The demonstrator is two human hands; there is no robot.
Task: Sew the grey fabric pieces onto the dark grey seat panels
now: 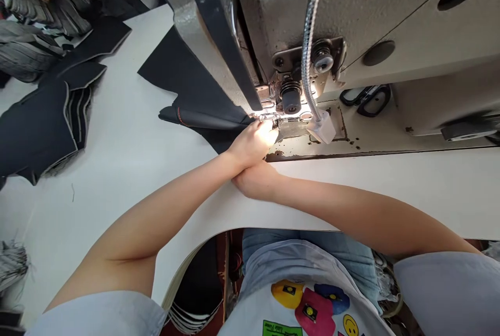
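A dark fabric piece [203, 83] lies under the sewing machine's arm, with a folded edge that shows a short orange-red line of thread. At the lit presser foot [269, 115], my left hand [254, 140] has its fingers curled closed at the right end of this fabric. My right hand [255, 179] is tucked under my left wrist, low against the machine's front edge. Its fingers are hidden behind the left hand, so I cannot see what they touch. The sewing machine [371, 18] stands over both hands.
Stacked dark fabric pieces [39, 122] lie at left on the white table [128, 179]. Grey bundles [31, 49] sit behind them. Black-handled scissors [369, 100] rest under the machine arm. A flexible metal lamp neck [308, 39] hangs beside the needle area. More dark pieces [199, 284] show below the table's curved edge.
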